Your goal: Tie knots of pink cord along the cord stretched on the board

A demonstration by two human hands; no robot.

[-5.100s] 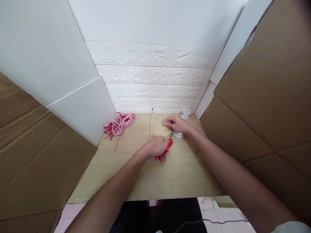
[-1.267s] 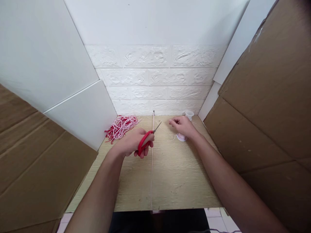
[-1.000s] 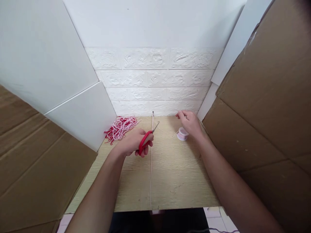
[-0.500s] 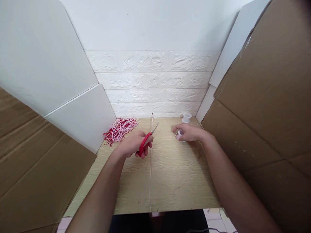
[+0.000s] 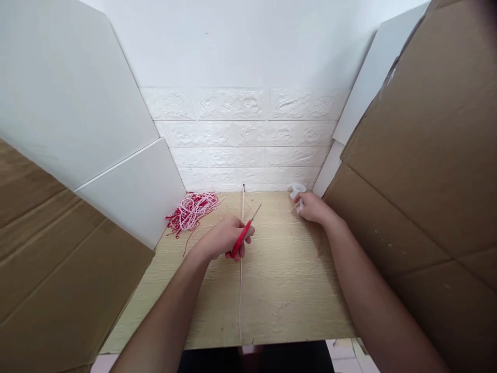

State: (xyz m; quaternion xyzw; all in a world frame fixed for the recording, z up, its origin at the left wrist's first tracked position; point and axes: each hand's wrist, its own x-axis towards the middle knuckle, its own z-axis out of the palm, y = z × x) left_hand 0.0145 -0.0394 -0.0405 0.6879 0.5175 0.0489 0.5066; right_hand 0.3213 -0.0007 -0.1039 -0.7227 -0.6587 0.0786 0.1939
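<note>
My left hand [image 5: 233,238] is closed round red-handled scissors [image 5: 241,239], their blades pointing up and to the right. Beneath that hand a pale cord [image 5: 240,300] runs from a small dark fixing at the foot of the wall to the table's front edge; its far part looks braided. At the back right my right hand [image 5: 309,207] grips a small white spool of thread [image 5: 300,206], mostly covered by the fingers. Thin pale thread trails left from it. Just behind stands another white spool [image 5: 298,189].
A tangled heap of red and pinkish-white cords [image 5: 192,211] lies at the back left of the wooden table [image 5: 295,290]. Cardboard sheets [image 5: 419,197] flank both sides, and a white brick-patterned wall [image 5: 252,134] closes the back.
My right hand has carried the small spool back and right, close to the other spool. My left hand with the scissors has shifted slightly right and nearer. Loose thread has shifted on the left.
</note>
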